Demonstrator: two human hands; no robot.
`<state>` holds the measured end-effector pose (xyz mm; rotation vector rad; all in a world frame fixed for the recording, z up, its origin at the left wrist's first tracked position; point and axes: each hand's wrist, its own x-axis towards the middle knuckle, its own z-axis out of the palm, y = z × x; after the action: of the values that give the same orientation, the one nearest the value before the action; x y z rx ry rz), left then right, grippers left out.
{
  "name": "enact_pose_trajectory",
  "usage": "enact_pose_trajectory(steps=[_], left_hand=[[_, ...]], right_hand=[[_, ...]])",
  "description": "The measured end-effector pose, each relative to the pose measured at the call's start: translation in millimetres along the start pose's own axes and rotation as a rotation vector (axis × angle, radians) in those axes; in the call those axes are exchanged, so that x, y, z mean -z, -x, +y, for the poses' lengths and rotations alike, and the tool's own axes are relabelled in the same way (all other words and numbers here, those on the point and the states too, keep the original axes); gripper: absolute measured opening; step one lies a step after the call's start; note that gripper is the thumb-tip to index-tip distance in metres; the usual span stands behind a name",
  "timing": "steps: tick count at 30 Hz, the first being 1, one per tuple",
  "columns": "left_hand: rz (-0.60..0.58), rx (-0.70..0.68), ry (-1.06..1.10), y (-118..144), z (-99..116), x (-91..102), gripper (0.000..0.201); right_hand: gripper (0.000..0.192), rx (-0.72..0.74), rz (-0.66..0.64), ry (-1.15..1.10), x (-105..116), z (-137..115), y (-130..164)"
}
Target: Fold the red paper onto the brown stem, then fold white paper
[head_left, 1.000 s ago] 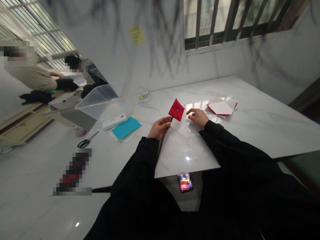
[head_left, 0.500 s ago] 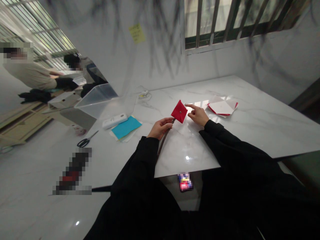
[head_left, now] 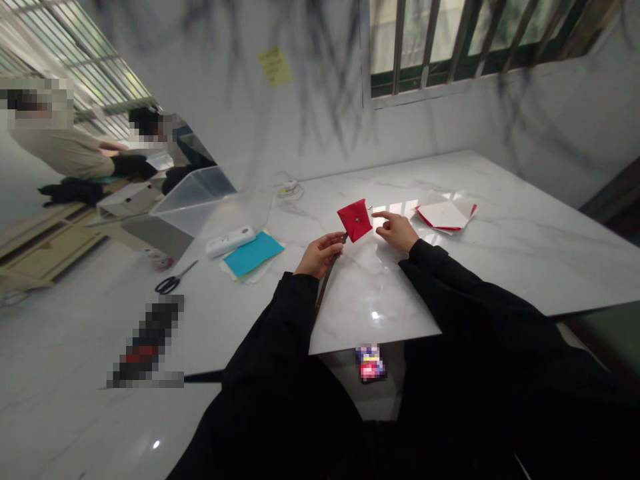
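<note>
My left hand [head_left: 319, 256] is closed around the upper part of a thin brown stick [head_left: 326, 281]. At the stick's top is a red paper pinwheel [head_left: 353, 227], a folded square with a small metallic pin head at its middle. My right hand [head_left: 397, 232] is just right of the pinwheel, index finger stretched out and the other fingers partly curled, holding nothing I can see. Its fingertip is close to the pinwheel's right edge, with a small gap. A tiny shiny piece [head_left: 370, 207] shows beside that fingertip. The lower end of the stick is hidden by my left sleeve.
Red and white paper sheets [head_left: 445, 217] lie at the right. To the left are blue paper [head_left: 253, 255], a white device [head_left: 231, 241], scissors [head_left: 170, 285] and a clear plastic box [head_left: 193, 193]. A phone [head_left: 370, 363] is below the table edge. Two people sit far left.
The pinwheel has turned on its pin, its corners now pointing differently, and shifted slightly left. My right index finger has dipped a little. My left hand keeps its hold on the stick.
</note>
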<state>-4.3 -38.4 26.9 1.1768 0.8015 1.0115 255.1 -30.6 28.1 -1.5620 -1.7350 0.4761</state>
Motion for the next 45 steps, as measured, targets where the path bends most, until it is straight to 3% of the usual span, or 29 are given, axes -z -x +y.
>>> enact_pose_trajectory(steps=[3, 6, 9, 18, 21, 27, 31, 38, 45], left_hand=[[-0.001, 0.004, 0.007, -0.2, -0.7, 0.5, 0.048], [0.015, 0.001, 0.019, -0.1, -0.8, 0.2, 0.048], [0.030, -0.007, 0.017, 0.1, -0.2, -0.6, 0.049], [0.037, -0.015, -0.011, 0.2, 1.1, -1.7, 0.051], [0.030, -0.012, -0.008, 0.5, 1.4, -2.0, 0.050], [-0.003, 0.017, -0.016, 1.0, 1.1, -2.8, 0.049], [-0.008, 0.027, -0.010, 0.7, 0.6, -2.8, 0.049], [0.002, 0.008, -0.002, -0.3, -0.1, -0.7, 0.051], [0.016, 0.024, 0.015, 0.0, 0.5, -1.1, 0.050]], right_hand=[[0.064, -0.008, 0.035, -0.052, 2.4, -0.2, -0.6], [0.032, 0.014, -0.179, -0.021, 2.8, 0.0, -1.8], [0.026, 0.035, -0.308, 0.024, -0.4, 0.9, -2.0], [0.023, 0.003, -0.192, 0.055, -4.9, 3.6, -2.3], [0.020, -0.028, -0.096, 0.056, -3.7, 2.7, -1.9], [0.054, 0.017, 0.093, -0.003, 1.2, 0.6, 1.4], [0.061, 0.067, 0.075, -0.019, 1.1, 1.3, 1.7], [0.044, 0.048, 0.013, 0.053, -2.2, 4.2, -1.4], [0.042, 0.026, -0.001, 0.065, -1.5, 2.8, -1.2]])
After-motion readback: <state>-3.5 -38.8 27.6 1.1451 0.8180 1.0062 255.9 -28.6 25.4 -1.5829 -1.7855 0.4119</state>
